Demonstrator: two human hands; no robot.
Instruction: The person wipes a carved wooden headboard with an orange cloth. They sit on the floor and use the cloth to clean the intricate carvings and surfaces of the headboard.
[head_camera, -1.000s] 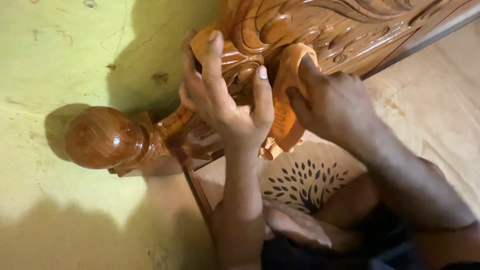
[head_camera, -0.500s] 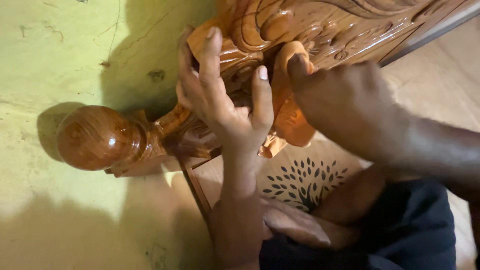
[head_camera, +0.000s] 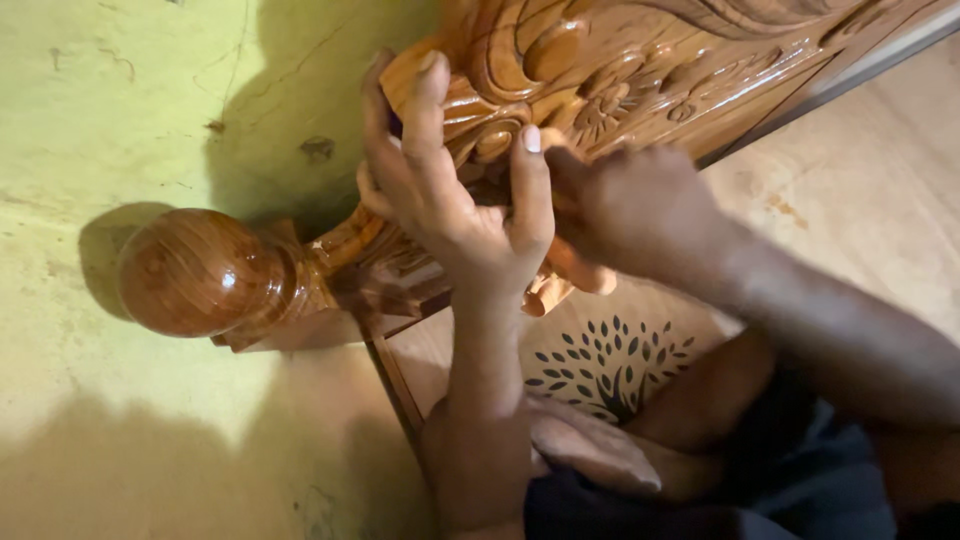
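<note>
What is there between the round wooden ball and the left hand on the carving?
In the head view, a short turned wooden neck joins the round wooden ball to the carved panel that the left hand grips. No other thing lies between them.

Glossy, varnished carved wood (head_camera: 600, 70) ends in a smooth, shiny wooden ball (head_camera: 200, 272) at left, against a matt, cracked, stained yellow-green wall (head_camera: 120, 110), with a matt orange cloth (head_camera: 560, 280) at centre and paler, duller wood (head_camera: 860, 190) at right.
</note>
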